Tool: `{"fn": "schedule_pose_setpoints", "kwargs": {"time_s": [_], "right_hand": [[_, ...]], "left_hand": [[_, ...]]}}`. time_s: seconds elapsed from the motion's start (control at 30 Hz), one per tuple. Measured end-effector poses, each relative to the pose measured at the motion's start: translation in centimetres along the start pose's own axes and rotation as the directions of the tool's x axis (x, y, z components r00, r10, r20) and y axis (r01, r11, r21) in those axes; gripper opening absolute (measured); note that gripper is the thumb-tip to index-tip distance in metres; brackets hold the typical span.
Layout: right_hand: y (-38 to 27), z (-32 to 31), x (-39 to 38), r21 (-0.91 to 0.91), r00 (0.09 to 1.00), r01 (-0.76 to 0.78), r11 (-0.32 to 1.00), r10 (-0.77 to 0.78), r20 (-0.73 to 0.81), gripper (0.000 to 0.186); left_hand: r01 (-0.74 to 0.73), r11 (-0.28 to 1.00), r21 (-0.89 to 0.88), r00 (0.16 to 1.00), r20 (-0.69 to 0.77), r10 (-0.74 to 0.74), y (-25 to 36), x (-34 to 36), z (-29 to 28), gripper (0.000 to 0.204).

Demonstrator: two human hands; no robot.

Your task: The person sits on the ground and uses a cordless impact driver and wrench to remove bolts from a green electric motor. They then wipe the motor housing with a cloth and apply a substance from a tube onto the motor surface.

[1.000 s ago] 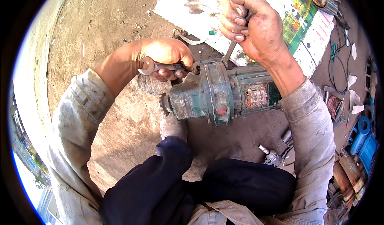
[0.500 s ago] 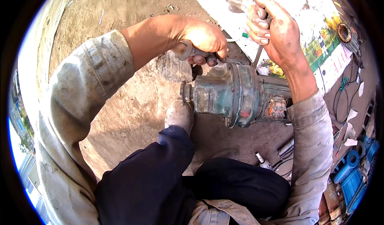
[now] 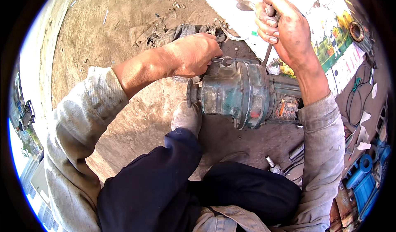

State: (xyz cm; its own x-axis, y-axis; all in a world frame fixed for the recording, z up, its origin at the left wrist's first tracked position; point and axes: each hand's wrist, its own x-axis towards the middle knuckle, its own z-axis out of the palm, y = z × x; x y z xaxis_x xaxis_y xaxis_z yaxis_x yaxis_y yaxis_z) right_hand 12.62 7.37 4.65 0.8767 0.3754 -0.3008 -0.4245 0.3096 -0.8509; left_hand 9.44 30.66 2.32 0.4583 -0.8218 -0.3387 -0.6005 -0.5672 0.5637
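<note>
My left hand [image 3: 189,54], back upward, grips a wrench [image 3: 225,61] whose end rests at the top of the flange of a worn green gearmotor [image 3: 222,91]. My right hand [image 3: 284,30] is closed round an upright metal tool [image 3: 267,52], probably a wrench, whose lower end reaches the motor's flange. The toothed shaft end [image 3: 193,92] points left, over my shoe [image 3: 185,118]. On the motor's right part an open terminal box [image 3: 286,107] shows wiring, partly beside my right wrist.
Behind lie dark rags [image 3: 183,30], a white printed board [image 3: 222,5] with gloves [image 3: 244,1], and a ringed metal part [image 3: 357,32]. Cables [image 3: 354,108], blue castings [image 3: 365,176] and a small metal tool [image 3: 275,166] lie at the right on the dirt floor [image 3: 103,38].
My left hand has turned back upward and moved onto the wrench's other part, whose end now shows right of my fingers. My right hand keeps its grip; the view shifted slightly.
</note>
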Motion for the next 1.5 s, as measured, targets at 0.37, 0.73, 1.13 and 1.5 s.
{"fn": "schedule_pose_setpoints", "kwargs": {"time_s": [0.37, 0.73, 1.13, 1.5], "right_hand": [[0.1, -1.8, -0.6, 0.087, 0.996, 0.032, 0.996, -0.025, -0.083, 0.030], [-0.2, -1.1, -0.9, 0.102, 0.995, 0.039, 0.994, -0.029, -0.095, 0.030], [-0.2, -1.7, -1.1, 0.086, 0.990, 0.055, 0.995, -0.043, -0.134, 0.029], [0.1, -2.1, -1.1, 0.095, 0.988, 0.039, 0.995, -0.024, -0.152, 0.029]], "left_hand": [[0.306, 0.933, -0.191, 0.952, 0.042, -0.303, 0.5, -0.6, -5.2, 0.023], [0.002, 0.613, -0.790, 0.960, -0.171, -0.223, -1.2, -1.2, -4.3, 0.016], [-0.435, 0.101, -0.895, 0.798, -0.435, -0.417, -2.7, -0.8, -3.5, 0.020], [-0.608, -0.170, -0.776, 0.613, -0.322, -0.722, -0.6, 4.3, -1.5, 0.049]]}}
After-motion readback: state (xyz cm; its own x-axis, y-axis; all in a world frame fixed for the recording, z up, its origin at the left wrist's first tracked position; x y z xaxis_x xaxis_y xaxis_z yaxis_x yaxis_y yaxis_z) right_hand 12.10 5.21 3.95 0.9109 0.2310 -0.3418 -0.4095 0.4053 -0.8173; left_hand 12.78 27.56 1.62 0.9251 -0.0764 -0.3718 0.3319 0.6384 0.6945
